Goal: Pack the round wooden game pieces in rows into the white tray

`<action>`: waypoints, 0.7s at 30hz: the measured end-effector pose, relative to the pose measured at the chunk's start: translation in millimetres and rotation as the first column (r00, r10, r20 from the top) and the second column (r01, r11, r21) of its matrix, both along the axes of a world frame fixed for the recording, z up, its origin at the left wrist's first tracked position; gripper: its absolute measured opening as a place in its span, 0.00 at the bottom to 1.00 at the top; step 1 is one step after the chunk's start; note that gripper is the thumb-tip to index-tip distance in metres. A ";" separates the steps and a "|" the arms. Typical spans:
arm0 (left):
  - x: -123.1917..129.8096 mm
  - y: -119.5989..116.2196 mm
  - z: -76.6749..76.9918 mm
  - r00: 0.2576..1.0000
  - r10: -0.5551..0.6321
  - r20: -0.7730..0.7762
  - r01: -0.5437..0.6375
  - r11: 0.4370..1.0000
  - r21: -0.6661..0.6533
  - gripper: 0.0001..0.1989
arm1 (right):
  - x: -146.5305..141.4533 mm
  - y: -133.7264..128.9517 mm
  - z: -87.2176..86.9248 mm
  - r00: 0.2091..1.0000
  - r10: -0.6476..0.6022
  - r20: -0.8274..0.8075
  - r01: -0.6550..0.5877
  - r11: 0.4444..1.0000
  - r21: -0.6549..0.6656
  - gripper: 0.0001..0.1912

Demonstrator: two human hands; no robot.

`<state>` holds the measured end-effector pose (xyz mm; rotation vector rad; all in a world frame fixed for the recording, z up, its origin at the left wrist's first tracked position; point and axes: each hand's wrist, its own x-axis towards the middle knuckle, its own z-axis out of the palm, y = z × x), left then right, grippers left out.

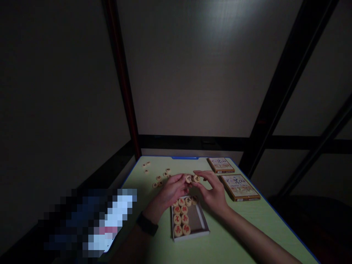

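My left hand [174, 187], with a dark band on its wrist, pinches a round Chinese chess piece [188, 179] with dark lettering. Close beside it, my right hand [213, 190] grips another dark-lettered chess piece [196, 178] between thumb and fingers. Both are held up over the far end of an open shallow box [202, 220]. Inside the box, red-lettered pieces [177, 219] fill two columns on the left, and a black-lettered piece [188, 201] lies in the top row. The lower right of the box shows its bare bottom.
Several loose chess pieces [158, 178] lie on the green table [239, 234] beyond my left hand, a few more at the far left corner. Two closed game boxes [240, 186] [220, 165] sit along the right side. A pixelated bright patch [115, 216] covers the left edge.
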<state>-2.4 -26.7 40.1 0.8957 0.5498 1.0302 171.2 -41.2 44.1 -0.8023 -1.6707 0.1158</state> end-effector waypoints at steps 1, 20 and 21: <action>0.0 -0.4 0.5 1.000 -0.003 -0.008 0.003 1.000 0.005 0.20 | -0.1 -0.2 0.4 1.000 0.010 0.027 -0.011 1.000 0.024 0.08; -3.4 3.8 1.1 0.986 0.043 -0.161 -0.019 0.989 0.144 0.23 | 5.1 -3.6 10.6 0.959 0.062 0.275 -0.106 0.983 0.148 0.12; -5.4 6.7 1.2 0.971 0.110 -0.214 -0.070 0.980 0.185 0.23 | 7.4 -5.8 12.5 0.946 0.087 0.312 -0.122 0.988 0.094 0.11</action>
